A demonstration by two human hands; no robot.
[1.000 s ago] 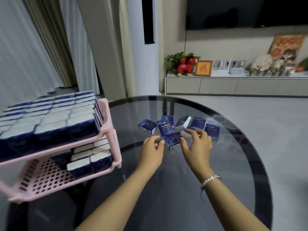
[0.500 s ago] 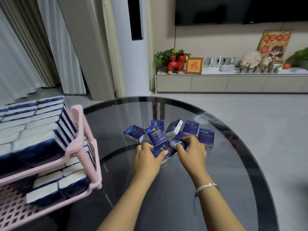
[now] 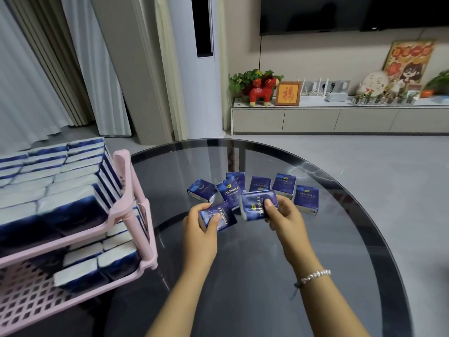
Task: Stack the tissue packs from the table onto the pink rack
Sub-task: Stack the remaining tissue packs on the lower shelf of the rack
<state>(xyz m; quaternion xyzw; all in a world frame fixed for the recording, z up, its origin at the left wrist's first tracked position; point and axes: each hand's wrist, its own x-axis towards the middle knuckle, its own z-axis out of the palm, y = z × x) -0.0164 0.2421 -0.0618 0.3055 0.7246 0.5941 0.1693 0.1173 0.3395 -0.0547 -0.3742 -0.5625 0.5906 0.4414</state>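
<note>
Hands [image 3: 243, 220] gripping tissue packs [image 3: 258, 206], pink rack [image 3: 131, 190] left, loose packs [image 3: 284, 187] behind

Both forearms outstretched, left hand [image 3: 201, 226] and right hand [image 3: 285, 218] each with fingers curled, gripping.

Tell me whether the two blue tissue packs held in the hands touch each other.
Apart: the head view shows dark glass between the left-hand pack and right-hand pack.

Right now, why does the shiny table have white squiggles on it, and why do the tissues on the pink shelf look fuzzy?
Head view: the squiggles are glare, light reflecting off the dark glass table; the tissue packs on the pink rack sit at the wide-angle frame's edge, smeared and stretched, while the pack in the right hand reads sharply.
</note>
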